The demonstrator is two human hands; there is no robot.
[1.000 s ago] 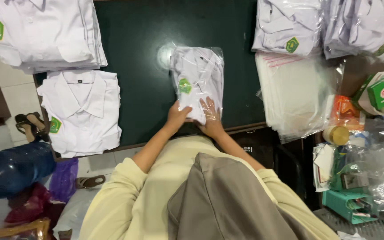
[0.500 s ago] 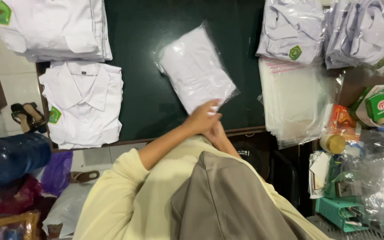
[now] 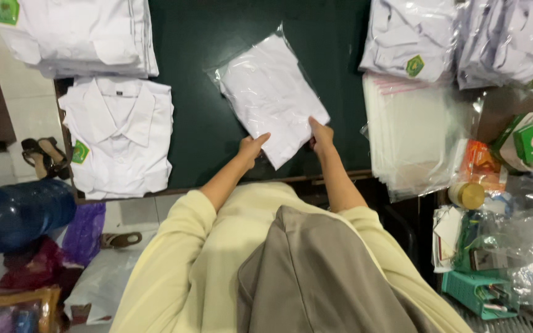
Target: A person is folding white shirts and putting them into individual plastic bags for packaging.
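A folded white shirt in a clear plastic bag [image 3: 269, 98] lies back side up and tilted on the dark green table [image 3: 198, 129]. My left hand [image 3: 253, 148] holds the bag's near left corner. My right hand [image 3: 321, 134] grips its near right edge. Both arms wear pale yellow sleeves.
An unbagged folded white shirt [image 3: 121, 139] lies at the left, with a stack of shirts [image 3: 78, 34] behind it. A pile of empty clear bags [image 3: 414, 129] and bagged shirts [image 3: 411, 37] lie at the right. Boxes, a jar [image 3: 467, 194] and clutter fill the right edge.
The bagged shirt was turned over from badge side up to its plain back, and it now lies flatter and tilted on the table. My hands have moved apart to its near corners.
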